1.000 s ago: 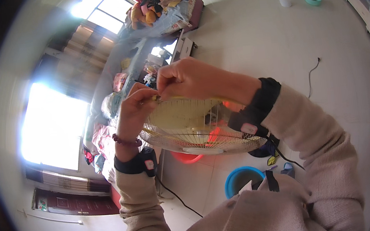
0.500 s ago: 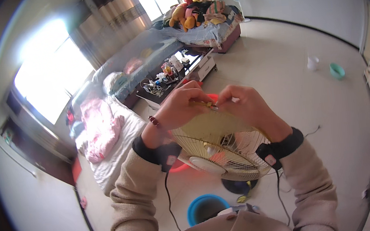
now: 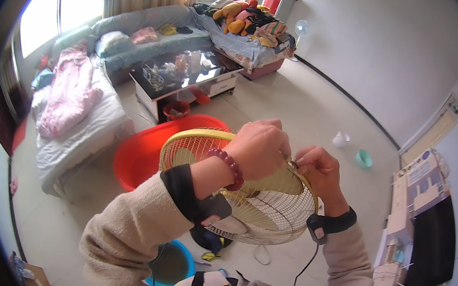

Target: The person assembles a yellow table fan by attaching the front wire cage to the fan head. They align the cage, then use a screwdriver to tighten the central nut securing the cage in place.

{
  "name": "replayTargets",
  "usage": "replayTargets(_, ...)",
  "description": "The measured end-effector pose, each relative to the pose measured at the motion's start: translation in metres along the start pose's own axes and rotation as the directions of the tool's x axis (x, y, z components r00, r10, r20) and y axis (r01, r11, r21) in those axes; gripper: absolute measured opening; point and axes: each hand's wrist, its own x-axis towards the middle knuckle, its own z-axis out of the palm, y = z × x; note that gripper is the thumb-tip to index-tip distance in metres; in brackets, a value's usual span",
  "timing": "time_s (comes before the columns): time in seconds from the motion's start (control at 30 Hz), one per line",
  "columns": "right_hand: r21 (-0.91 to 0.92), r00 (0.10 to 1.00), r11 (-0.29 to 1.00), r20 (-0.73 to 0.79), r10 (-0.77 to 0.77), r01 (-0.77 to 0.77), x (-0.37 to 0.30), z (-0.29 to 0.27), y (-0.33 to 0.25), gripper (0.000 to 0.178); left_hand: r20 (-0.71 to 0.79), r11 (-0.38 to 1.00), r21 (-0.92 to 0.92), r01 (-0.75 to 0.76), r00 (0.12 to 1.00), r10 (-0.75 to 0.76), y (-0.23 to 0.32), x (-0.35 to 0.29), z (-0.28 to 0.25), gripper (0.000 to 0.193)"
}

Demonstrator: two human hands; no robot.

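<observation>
The person stands over a yellow electric fan (image 3: 258,212), its round wire guard facing up and slightly toward them, held close in front of the chest. The left hand (image 3: 260,148) comes across the top of the guard, fingers curled shut and pinching at the yellow rim on the far right side; a red bead bracelet (image 3: 230,168) sits on that wrist, just above a dark cuff and a beige sleeve (image 3: 133,237). The right hand (image 3: 318,170) meets it at the same spot on the rim, fingers bent and closed around the edge, thumb pressed near the left fingertips. What small part they pinch between them I cannot make out. A black band (image 3: 330,225) wraps the right wrist.

The left forearm hides much of the fan's left half and its hub. Behind the fan, on the tiled floor, a red plastic basin (image 3: 140,152) lies partly covered by the guard. Below the left elbow is a blue bucket (image 3: 169,264), and a dark cord (image 3: 306,266) trails on the floor beneath the fan. Farther off stand a glass-topped coffee table (image 3: 188,72) cluttered with small things, a grey sofa (image 3: 139,35) strewn with cushions and clothes, and a pink blanket (image 3: 68,95) on the left. Over to the right, well apart, a small teal bowl (image 3: 363,158) and a white cup (image 3: 340,140) sit on the floor.
</observation>
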Motion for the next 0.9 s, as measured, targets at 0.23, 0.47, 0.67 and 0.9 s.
replayTargets(0.23,-0.056,1.0,0.998,0.006,-0.008,0.008,-0.005,0.004,-0.005,0.013,-0.024,1.0,-0.002,0.007,1.0,-0.007,0.004,-0.012,0.0,0.013)
replayTargets(0.47,-0.144,0.998,0.988,-0.03,-0.055,0.05,-0.016,0.011,-0.011,0.012,0.009,1.0,0.008,0.015,1.0,-0.015,0.011,-0.019,0.003,0.012)
replayTargets(0.67,-0.151,0.996,0.987,-0.061,-0.063,0.053,-0.021,0.009,-0.015,0.013,-0.028,1.0,0.016,-0.025,0.999,0.025,0.015,-0.019,0.007,0.012)
replayTargets(0.9,-0.152,0.995,0.986,-0.069,-0.078,0.067,-0.024,0.004,-0.011,0.012,-0.104,0.997,0.004,-0.08,0.991,0.08,0.016,-0.019,0.016,0.013)
